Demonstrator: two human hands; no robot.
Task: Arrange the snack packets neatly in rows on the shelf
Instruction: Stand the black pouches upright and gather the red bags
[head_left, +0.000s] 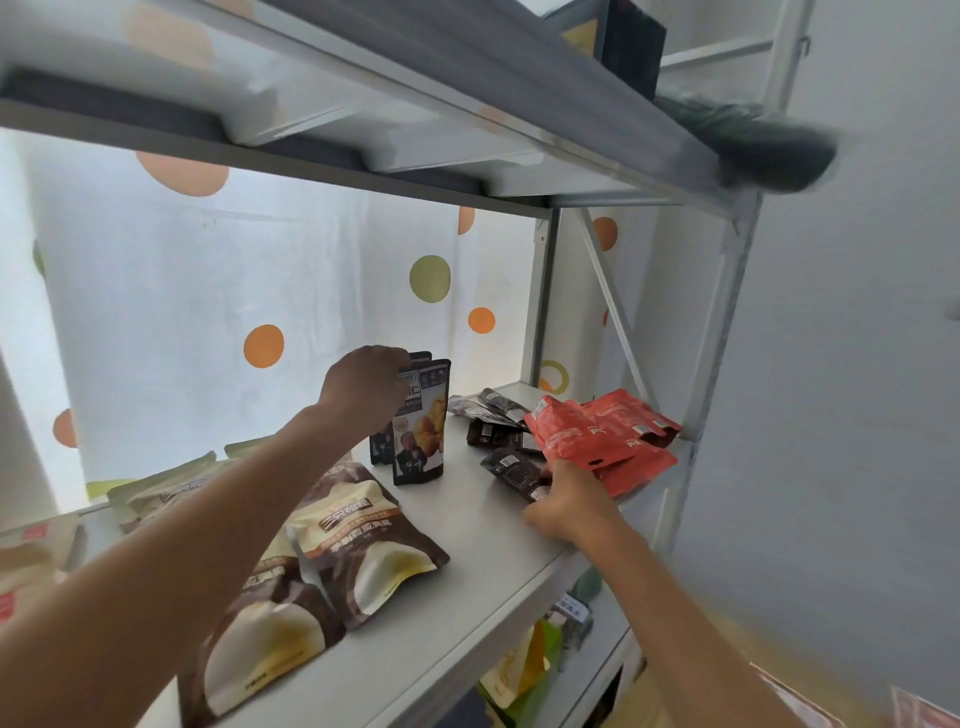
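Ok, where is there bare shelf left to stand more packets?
Bare shelf runs between the brown-and-cream pouches and the small dark packets, from the upright black pouches to the front edge. The right end is crowded with red packets.

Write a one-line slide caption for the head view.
Left hand steadies upright dark packets on the shelf while right hand reaches the red packets.

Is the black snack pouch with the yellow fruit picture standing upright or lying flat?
Upright. The black fruit-picture pouch stands on its base on the white shelf, top edge up; the left hand grips its top.
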